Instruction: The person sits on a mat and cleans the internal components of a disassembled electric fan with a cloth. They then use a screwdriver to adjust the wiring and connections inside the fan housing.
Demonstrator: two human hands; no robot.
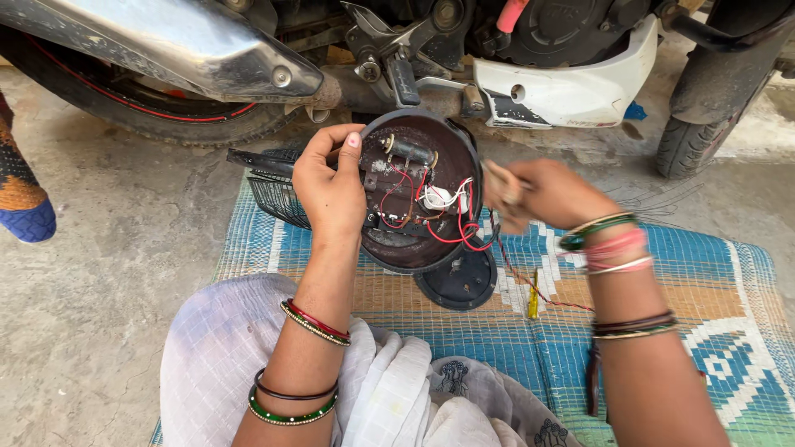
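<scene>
Gripping the round dark wired housing (418, 194) in my left hand (331, 186), I keep it steady; beside it, my right hand (546, 192) pinches a blurred pale tool (503, 184).

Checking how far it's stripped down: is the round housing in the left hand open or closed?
Open: the round housing shows bare red and white wires.

Matt dark plastic housing (422, 194), glossy chrome exhaust (182, 41), woven mat (513, 331), rough concrete floor (108, 281)
</scene>
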